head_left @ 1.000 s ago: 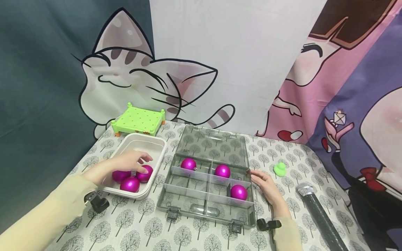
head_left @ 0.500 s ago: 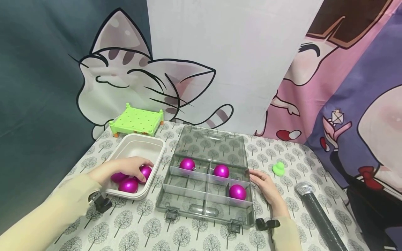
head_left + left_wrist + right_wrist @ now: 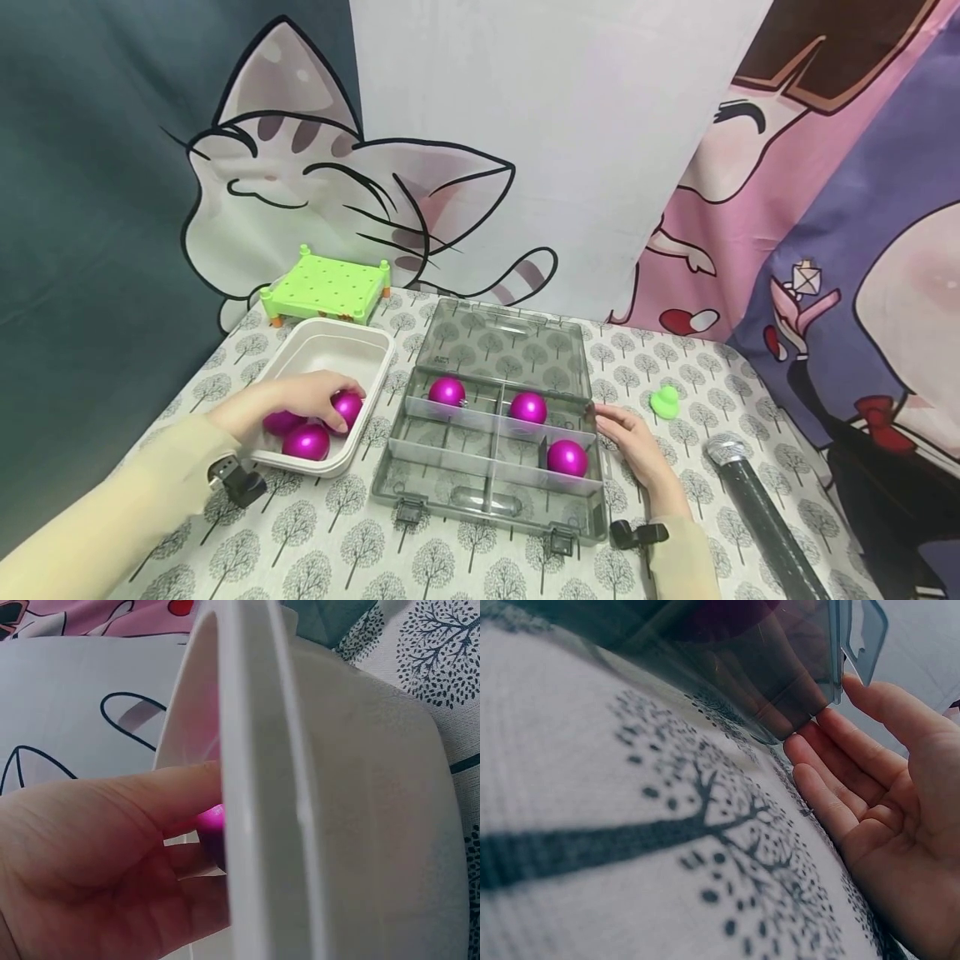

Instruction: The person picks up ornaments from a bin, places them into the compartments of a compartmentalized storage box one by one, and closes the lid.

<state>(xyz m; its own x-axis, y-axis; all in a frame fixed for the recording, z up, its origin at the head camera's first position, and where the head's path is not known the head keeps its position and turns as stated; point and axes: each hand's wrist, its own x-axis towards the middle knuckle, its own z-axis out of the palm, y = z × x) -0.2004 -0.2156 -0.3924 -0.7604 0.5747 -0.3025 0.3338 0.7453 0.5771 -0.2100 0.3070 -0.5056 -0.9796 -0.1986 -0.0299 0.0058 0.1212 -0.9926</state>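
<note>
In the head view my left hand [image 3: 315,398] reaches into a white plastic tub [image 3: 384,367] and grips a magenta bauble [image 3: 346,410] between thumb and fingers. Two more magenta baubles lie beside it, one of them the front bauble [image 3: 306,442]. The tub's wall hides most of the gripped bauble [image 3: 213,820] in the left wrist view. My right hand [image 3: 636,446] rests its fingertips against the right side of a grey see-through compartment box [image 3: 442,467], fingers fairly straight. The box's lid is folded back. Three magenta baubles sit in separate compartments, such as the near-right bauble [image 3: 567,458].
A green toy bed-like stand [image 3: 327,283] is behind the tub. Right of the box are a small green duck-shaped toy [image 3: 665,402] and a black microphone [image 3: 761,508] with a silver head. A printed curtain [image 3: 585,167] hangs behind the tree-patterned cloth [image 3: 427,558].
My left hand has lowered onto the right-hand bauble in the tub and closed thumb and fingers round it. My right hand stays at the box's side.
</note>
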